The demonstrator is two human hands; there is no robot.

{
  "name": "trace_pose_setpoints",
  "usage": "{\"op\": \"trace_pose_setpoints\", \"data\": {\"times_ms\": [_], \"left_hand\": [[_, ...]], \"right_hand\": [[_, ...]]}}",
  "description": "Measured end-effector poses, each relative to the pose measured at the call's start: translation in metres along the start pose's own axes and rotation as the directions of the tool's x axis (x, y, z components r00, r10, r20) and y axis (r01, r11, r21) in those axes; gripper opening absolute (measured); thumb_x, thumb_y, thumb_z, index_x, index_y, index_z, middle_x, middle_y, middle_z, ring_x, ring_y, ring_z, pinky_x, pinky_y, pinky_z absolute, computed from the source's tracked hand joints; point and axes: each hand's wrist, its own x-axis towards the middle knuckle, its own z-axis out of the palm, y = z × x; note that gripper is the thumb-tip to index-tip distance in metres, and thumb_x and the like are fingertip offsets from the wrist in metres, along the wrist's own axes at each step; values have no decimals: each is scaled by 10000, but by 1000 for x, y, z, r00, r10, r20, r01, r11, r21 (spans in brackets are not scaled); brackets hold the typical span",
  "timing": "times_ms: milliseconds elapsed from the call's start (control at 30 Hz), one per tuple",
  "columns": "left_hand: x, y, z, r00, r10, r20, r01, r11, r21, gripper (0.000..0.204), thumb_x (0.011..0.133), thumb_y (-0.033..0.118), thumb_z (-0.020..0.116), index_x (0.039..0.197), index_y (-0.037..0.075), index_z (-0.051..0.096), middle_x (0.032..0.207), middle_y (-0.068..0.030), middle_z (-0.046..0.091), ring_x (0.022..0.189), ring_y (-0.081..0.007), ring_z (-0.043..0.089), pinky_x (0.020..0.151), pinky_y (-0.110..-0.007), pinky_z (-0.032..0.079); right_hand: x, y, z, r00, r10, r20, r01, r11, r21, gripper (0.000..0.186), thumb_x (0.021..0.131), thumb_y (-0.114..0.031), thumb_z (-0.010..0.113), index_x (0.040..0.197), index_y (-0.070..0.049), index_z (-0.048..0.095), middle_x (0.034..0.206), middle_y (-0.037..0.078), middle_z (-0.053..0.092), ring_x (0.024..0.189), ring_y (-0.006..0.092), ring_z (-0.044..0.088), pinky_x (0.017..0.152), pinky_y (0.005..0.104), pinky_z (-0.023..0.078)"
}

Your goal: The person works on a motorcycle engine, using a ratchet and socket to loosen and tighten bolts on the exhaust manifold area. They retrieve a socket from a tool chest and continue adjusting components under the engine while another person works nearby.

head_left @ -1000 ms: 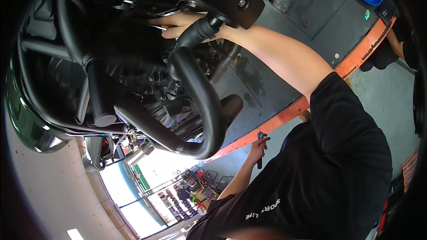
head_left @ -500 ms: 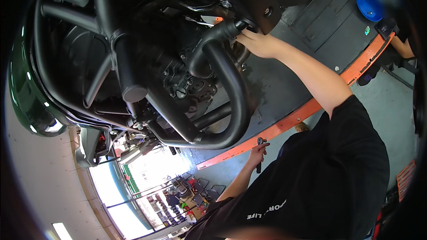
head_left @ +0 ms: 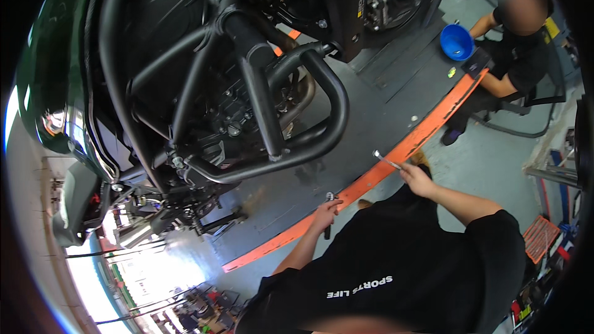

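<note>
My right hand (head_left: 419, 181), its fingers closed, grips a slim silver wrench (head_left: 387, 161) whose end points up and left over the platform edge. In my left hand (head_left: 325, 214) is a ratchet wrench (head_left: 329, 197); its round head shows above the fingers and its dark handle below them, and one finger lies along it. Both hands are apart from the motorcycle (head_left: 232, 108), which fills the upper left. A thick black crash bar (head_left: 339, 108) curves out from its side, nearest to my hands, with the dark engine parts behind it.
The motorcycle stands on a dark lift platform (head_left: 377, 111) with an orange edge (head_left: 371, 179). At the far right a seated co-worker (head_left: 520, 55) has a hand beside a blue bowl (head_left: 456, 43). An orange slatted piece (head_left: 541, 238) lies at right.
My right hand has come back from behind the crash bar toward my body and now shows the wrench. My left hand still holds the ratchet wrench. The view has shifted, bringing more of the co-worker in.
</note>
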Motion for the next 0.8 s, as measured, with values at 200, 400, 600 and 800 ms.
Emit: {"op": "trace_pose_setpoints", "data": {"times_ms": [200, 400, 600, 800], "left_hand": [[25, 32, -5, 995, 95, 33, -94, 995, -30, 327, 1018, 148, 487, 1249, 151, 719, 795, -15, 609, 523, -95, 476, 487, -268, 426], [40, 22, 0, 944, 329, -4, -319, 919, 230, 330, 1005, 185, 486, 1244, 135, 708, 981, -141, 724, 798, -246, 695, 722, -372, 542], [52, 26, 9, 835, 546, -67, -449, 747, 490, 298, 988, 188, 498, 1182, 164, 724, 1144, -170, 695, 1042, -367, 666, 893, -469, 531], [74, 16, 18, 810, 575, -116, -444, 730, 519, 312, 1004, 168, 478, 1215, 204, 705, 1177, -125, 626, 1027, -358, 658, 877, -474, 535]], "right_hand": [[-33, 2, -22, 989, 34, -142, -78, 946, -313, 372, 1016, -211, 521, 1240, 63, 635, 1184, 213, 699, 1122, 320, 658, 975, 386, 487], [-58, -13, -24, 920, 257, -296, -271, 962, -8, 375, 976, -338, 633, 966, 14, 759, 670, 24, 602, 610, 126, 509, 589, 334, 436], [-72, 34, -23, 817, 506, -275, -448, 859, 248, 302, 1004, -307, 604, 945, -23, 690, 639, -22, 489, 548, 103, 436, 504, 291, 399], [-76, 58, -45, 897, 379, -227, -323, 913, 248, 229, 1027, -269, 590, 1035, -40, 586, 762, 4, 518, 643, 118, 468, 582, 284, 427]]}}
